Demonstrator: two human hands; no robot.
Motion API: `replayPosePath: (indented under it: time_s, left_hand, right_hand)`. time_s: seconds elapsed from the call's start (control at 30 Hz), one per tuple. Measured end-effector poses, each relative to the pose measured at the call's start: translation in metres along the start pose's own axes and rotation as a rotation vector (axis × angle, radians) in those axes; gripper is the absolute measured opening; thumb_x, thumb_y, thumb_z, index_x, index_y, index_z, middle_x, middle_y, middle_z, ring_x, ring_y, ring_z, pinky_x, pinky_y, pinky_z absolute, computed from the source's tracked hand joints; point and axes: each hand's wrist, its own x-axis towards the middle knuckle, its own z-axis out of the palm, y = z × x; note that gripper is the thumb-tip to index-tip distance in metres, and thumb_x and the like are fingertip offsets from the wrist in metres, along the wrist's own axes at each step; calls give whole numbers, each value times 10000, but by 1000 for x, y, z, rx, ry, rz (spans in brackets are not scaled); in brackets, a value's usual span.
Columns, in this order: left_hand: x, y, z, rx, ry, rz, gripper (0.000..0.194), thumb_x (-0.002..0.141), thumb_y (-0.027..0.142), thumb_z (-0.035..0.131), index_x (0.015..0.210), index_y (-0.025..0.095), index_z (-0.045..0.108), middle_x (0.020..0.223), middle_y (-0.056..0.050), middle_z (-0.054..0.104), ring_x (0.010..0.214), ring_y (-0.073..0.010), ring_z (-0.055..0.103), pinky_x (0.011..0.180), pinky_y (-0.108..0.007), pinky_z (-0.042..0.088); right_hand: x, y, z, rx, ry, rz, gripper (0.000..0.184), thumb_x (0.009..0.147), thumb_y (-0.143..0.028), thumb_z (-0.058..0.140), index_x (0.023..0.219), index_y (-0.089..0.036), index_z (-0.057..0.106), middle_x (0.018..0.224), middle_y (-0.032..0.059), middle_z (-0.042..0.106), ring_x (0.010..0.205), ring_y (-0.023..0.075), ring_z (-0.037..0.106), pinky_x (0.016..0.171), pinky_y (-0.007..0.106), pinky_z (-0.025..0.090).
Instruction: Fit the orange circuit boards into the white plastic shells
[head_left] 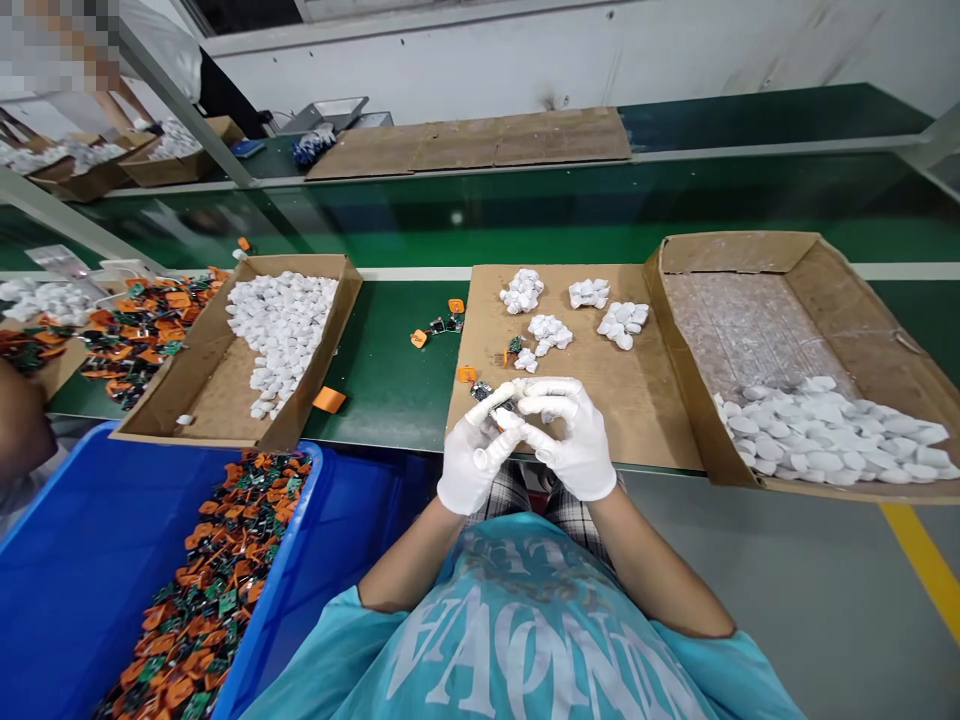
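Both hands wear white gloves and meet above the front edge of the cardboard sheet (645, 425). My left hand (474, 455) pinches a small dark circuit board (504, 406), mostly hidden by fingers. Bent in from the other side, my right hand (576, 440) has its fingertips closed on the same piece; a small white part seems to be against it, though the gloves make this hard to tell. Just beyond the fingers lie an orange square (467, 374) on a wire and a green board (514, 344). Several clusters of white plastic pieces (550, 332) rest farther back on the sheet.
A cardboard tray (346, 310) of white caps stands left, beside heaped orange-and-green boards (154, 325). Below it is a blue bin (270, 570) of similar boards. Another tray (690, 400) holds white pieces at right. Loose boards (439, 325) lie on the green bench. Another person is at far left.
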Motion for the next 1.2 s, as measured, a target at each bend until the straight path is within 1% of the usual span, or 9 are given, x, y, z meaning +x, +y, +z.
replayPosePath:
  time_s: [0.1,0.23,0.33,0.43,0.6,0.7,0.87,1.03,1.2]
  left_hand:
    - [0,-4,2,-28,-22,-8,459,673,414,800,1074,208,710,1005,-65,731,866,-197,696,838,-299,554]
    - [2,-9,-2,-73,-87,-24,470,656,443,803,1014,150,716,682,-11,669,625,-128,638,672,-249,549]
    - [2,-9,-2,-103,-117,-34,408,672,391,805,998,164,717,648,11,638,646,-125,639,713,-250,543]
    - [1,-4,-1,-156,-125,-61,364,677,364,804,973,177,706,640,21,637,669,-132,659,747,-265,544]
    - [-3,8,-2,-323,-284,-197,316,782,404,691,1006,190,628,974,-76,730,569,-180,697,603,-345,574]
    - [-4,10,-2,-396,-420,-190,233,814,345,650,981,188,610,1188,-128,673,533,-200,700,476,-310,556]
    - [-6,9,-3,-470,-588,-170,214,830,331,626,989,188,617,1300,-156,606,536,-216,704,415,-301,548]
    - [-5,7,-8,-495,-551,-194,250,837,399,622,988,200,607,1190,-118,676,515,-188,695,430,-280,548]
    - [0,7,-12,-347,-437,-335,414,807,522,623,983,148,607,917,-100,727,456,-175,666,388,-236,500]
  right_hand:
    - [1,-2,1,114,30,139,263,739,-342,771,950,-249,645,1144,75,603,1118,241,603,963,420,504]
    - [8,-8,-1,390,-143,294,328,718,-464,769,917,-228,655,1088,78,668,1075,248,632,947,410,509]
    - [11,-10,-1,526,-169,406,336,720,-491,759,866,-224,616,916,45,715,953,226,673,875,392,542]
    - [9,-6,-3,573,-154,448,367,696,-481,780,883,-226,594,949,42,714,930,215,682,852,380,554]
    - [10,-4,-10,626,-247,445,442,751,-469,740,1126,-269,619,1148,53,692,1086,229,649,943,386,526]
    - [14,-10,-7,522,-328,408,316,809,-529,651,897,-231,713,1013,59,735,1002,234,678,915,370,541]
    - [9,-17,10,584,-328,459,459,744,-667,630,692,-212,658,778,35,724,741,194,692,779,327,586]
    - [-4,-6,14,551,-448,477,573,751,-734,553,883,-189,673,874,74,726,821,225,696,757,346,586]
    - [0,2,-14,361,-434,256,626,859,-551,567,1395,-256,432,1398,104,524,1260,270,532,1029,440,471]
